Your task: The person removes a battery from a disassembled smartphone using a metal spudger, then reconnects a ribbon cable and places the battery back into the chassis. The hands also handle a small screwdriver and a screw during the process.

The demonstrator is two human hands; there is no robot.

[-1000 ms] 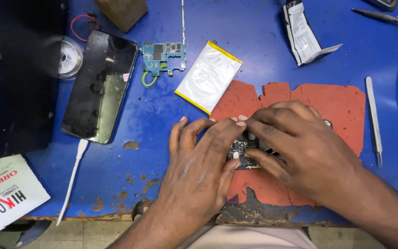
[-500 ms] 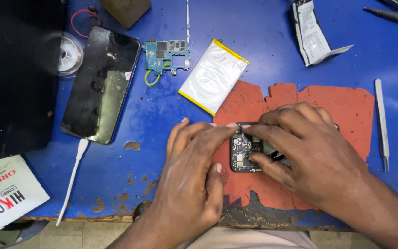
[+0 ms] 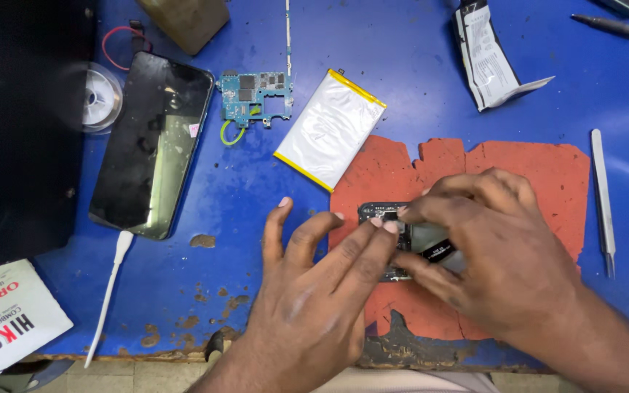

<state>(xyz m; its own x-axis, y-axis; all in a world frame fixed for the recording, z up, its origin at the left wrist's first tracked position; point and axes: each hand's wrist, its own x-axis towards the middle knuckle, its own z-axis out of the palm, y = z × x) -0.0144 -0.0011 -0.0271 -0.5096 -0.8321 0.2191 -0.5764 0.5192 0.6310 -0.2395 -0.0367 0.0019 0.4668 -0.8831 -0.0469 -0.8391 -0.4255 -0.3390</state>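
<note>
A small dark circuit board [image 3: 378, 212] lies on a worn red mat [image 3: 540, 171] near the table's front edge. My right hand [image 3: 493, 251] covers most of the board, its thumb and fingers pinched on the board and on a black part on it. My left hand [image 3: 314, 291] lies flat beside it with fingers spread. Two of its fingertips rest on the board's left side. Only the board's upper left corner shows.
On the blue table lie a silver battery with yellow edges [image 3: 331, 138], a teal circuit board [image 3: 255, 93], a dark phone [image 3: 151, 142], a white cable [image 3: 111, 284], a solder spool [image 3: 100, 94], tweezers [image 3: 602, 196], a folded black-and-white pack [image 3: 489, 58] and a white package [image 3: 9, 316].
My left hand's fingers have spread and flattened, uncovering the board's upper left corner. My right hand has stayed pinched on the board.
</note>
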